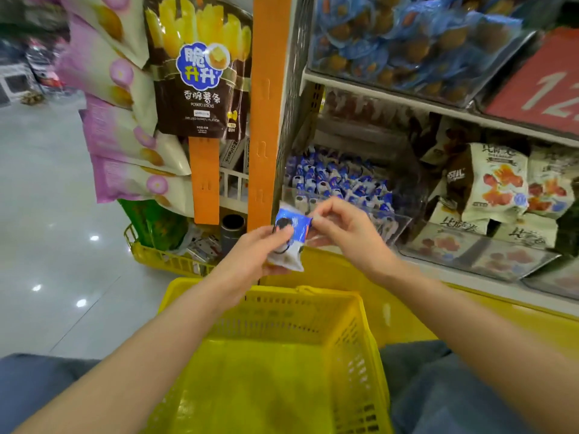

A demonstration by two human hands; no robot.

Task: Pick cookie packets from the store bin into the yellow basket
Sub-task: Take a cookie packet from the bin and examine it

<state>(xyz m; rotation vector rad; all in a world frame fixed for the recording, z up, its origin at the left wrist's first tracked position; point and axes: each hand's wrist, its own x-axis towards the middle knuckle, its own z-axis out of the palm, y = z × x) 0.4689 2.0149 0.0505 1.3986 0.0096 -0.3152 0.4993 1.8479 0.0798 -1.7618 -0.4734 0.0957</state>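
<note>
- The yellow basket [282, 311] sits closest, between two denim-covered knees [438, 386], above a glossy pale floor [47, 198].
- Past it, a store shelf [376, 98] holds a clear store bin [398, 220] heaped with blue-and-white cookie packets [338, 180], too many to count.
- The left grip [260, 249] reaches over the basket's far rim, fingers and thumb clamped on one cookie packet [289, 239], which is above the basket and just in front of the bin.
- The right grip [347, 227], wrist bent, pinches the same packet's upper corner.
- One potato-sticks bag [197, 73] hangs left of an orange strip [266, 104]. A second yellow basket [156, 258] stands on the floor.
</note>
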